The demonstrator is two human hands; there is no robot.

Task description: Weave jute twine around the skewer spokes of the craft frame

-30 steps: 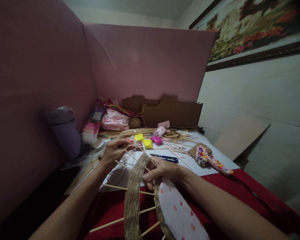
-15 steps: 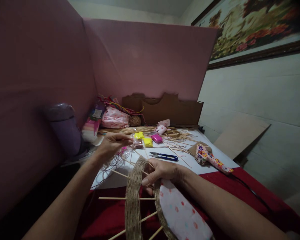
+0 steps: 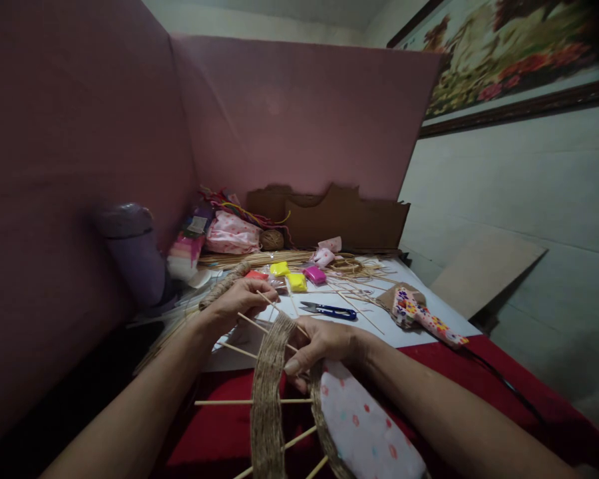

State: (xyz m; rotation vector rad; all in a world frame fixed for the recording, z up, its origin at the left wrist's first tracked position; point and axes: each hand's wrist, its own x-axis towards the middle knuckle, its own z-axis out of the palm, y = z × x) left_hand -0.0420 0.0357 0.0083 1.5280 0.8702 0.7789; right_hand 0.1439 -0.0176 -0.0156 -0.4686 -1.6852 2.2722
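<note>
A rounded frame of thin sticks carries a woven twine band (image 3: 268, 392) and an inner panel of white spotted fabric (image 3: 364, 419). My right hand (image 3: 324, 342) is closed on the frame between band and panel, thumb on the near side. Bare stick ends (image 3: 222, 402) poke out left of the band. My left hand (image 3: 244, 299) is curled beside the upper stick ends; its fingertips are partly hidden. A wound bundle of brown twine (image 3: 227, 285) shows just behind that hand and appears gripped in it.
Blue thread snips (image 3: 329, 311) and yellow packets (image 3: 296, 282) lie beyond my hands. A flower-patterned glue gun (image 3: 424, 316) with a cord rests at right. A purple bottle (image 3: 134, 256) stands at left; torn cardboard (image 3: 344, 219) leans at the back.
My left hand has come slightly down and right, closer to the stick ends. The twine bundle now shows behind it, and the loose thread tangle has dropped from sight. My right hand keeps its grip.
</note>
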